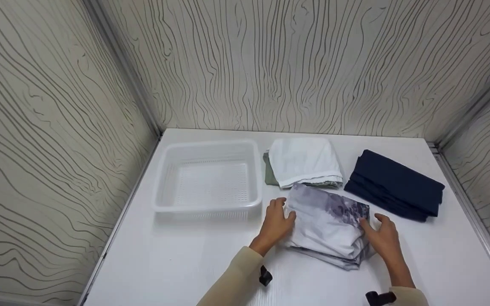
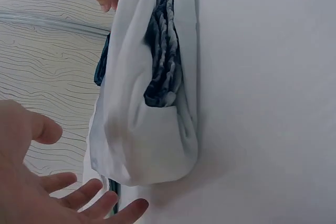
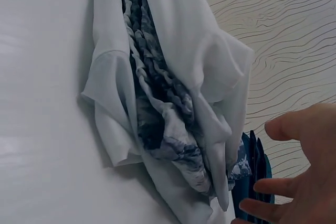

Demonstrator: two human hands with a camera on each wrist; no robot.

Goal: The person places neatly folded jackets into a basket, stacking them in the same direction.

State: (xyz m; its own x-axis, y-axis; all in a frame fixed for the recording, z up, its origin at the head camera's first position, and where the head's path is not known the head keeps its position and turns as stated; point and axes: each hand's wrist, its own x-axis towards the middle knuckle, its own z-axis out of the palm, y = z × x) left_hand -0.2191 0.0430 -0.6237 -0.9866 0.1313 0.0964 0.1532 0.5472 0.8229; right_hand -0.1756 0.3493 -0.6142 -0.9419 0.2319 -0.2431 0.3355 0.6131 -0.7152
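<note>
A folded white garment with a grey-purple print (image 1: 326, 225) lies on the white table, its layers stacked loosely toward the front. My left hand (image 1: 276, 223) is at its left side, fingers spread and apart from the cloth in the left wrist view, where the rounded white fold (image 2: 152, 145) shows. On the right side, my right hand (image 1: 382, 236) has its thumb by the printed corner. The right wrist view shows that hand's fingers (image 3: 283, 186) spread beside the uneven cloth edges (image 3: 178, 145), gripping nothing.
A white plastic basket (image 1: 211, 209) stands at the back left. Behind the printed garment lies a folded white cloth (image 1: 304, 159) on top of a green one (image 1: 270, 172). A folded navy garment (image 1: 394, 185) rests at the right. Wood-patterned panels (image 1: 245, 63) enclose the table.
</note>
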